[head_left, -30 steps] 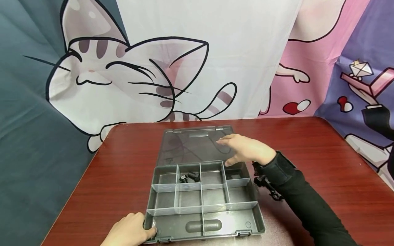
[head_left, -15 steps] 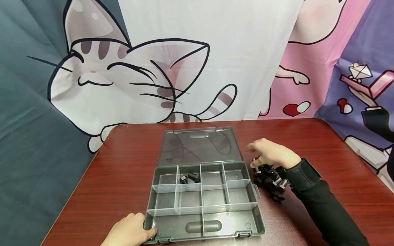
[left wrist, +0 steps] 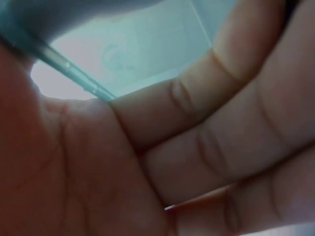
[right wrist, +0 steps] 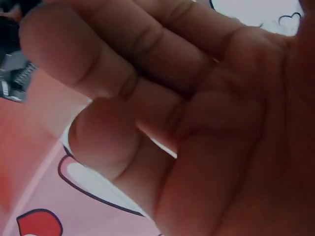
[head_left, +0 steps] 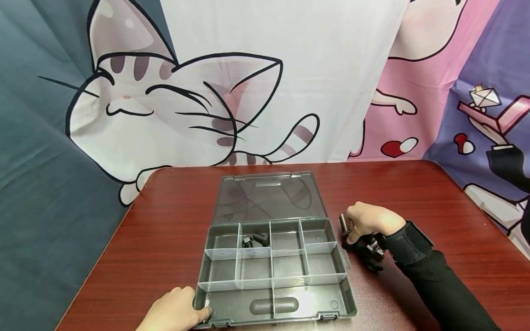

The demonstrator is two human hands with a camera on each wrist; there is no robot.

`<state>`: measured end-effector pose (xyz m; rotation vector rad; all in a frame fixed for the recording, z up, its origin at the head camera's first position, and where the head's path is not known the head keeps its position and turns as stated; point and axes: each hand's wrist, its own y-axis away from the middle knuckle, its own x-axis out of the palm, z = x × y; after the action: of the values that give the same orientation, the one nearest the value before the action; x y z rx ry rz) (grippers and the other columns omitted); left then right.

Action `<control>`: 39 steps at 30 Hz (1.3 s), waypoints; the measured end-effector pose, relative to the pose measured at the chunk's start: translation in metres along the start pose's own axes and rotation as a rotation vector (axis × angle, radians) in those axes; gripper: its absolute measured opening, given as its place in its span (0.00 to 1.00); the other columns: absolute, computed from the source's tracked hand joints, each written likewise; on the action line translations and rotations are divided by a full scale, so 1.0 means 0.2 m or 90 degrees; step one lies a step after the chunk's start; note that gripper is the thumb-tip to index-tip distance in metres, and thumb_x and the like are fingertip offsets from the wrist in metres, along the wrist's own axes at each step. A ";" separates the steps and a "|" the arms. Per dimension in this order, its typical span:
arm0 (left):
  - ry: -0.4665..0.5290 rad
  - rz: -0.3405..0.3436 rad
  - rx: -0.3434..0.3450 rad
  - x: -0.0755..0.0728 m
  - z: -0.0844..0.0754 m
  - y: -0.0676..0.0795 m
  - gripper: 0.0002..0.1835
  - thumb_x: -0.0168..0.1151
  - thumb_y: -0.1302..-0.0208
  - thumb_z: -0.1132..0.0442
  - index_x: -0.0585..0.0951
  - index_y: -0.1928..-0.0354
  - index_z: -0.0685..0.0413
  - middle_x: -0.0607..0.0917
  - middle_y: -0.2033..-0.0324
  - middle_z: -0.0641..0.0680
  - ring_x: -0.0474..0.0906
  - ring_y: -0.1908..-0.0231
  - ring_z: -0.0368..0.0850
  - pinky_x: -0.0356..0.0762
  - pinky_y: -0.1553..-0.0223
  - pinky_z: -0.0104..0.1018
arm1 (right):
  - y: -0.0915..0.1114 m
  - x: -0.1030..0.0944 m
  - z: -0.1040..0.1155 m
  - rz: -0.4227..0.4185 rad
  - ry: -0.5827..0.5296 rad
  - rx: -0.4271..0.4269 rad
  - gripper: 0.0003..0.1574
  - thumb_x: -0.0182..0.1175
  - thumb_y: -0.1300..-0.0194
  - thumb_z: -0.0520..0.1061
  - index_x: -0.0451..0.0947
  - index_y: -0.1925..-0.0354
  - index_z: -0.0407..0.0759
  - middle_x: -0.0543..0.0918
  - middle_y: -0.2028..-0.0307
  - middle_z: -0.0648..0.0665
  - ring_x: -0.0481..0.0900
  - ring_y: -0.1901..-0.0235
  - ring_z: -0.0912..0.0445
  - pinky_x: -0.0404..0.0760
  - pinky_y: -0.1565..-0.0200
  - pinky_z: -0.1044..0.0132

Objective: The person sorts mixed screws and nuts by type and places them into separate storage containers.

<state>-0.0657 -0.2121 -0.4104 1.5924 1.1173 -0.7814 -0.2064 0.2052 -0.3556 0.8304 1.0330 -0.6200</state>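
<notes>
Grey, one case (head_left: 290,292) with two parts (head_left: 261,238) is gripped by the left hand (head_left: 174,310). Toward the tabletop's (head_left: 455,207) right edge, the right hand's (head_left: 374,219) grip cannot be told.

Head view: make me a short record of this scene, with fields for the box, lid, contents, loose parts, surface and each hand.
Box: gray translucent compartment organizer
Lid: hinged lid open, laid back on the far side
Contents: dark bolts in the back row, second compartment from left
Loose parts: pile of dark fasteners, right of the organizer
Surface: reddish-brown table
Left hand: left hand grips the organizer's near left corner
Right hand: right hand at the pile; whether it holds a piece is unclear
</notes>
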 end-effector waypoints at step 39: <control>0.010 0.021 -0.009 0.00 0.01 -0.01 0.21 0.66 0.55 0.46 0.74 0.78 0.57 0.71 0.83 0.51 0.68 0.81 0.47 0.67 0.77 0.47 | 0.04 0.08 -0.01 -0.052 0.022 -0.041 0.15 0.68 0.60 0.44 0.70 0.76 0.47 0.68 0.81 0.56 0.66 0.80 0.61 0.67 0.77 0.66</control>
<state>-0.0675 -0.2129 -0.4124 1.6038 1.1034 -0.7382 -0.1956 0.2099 -0.3686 0.7477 1.1165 -0.6404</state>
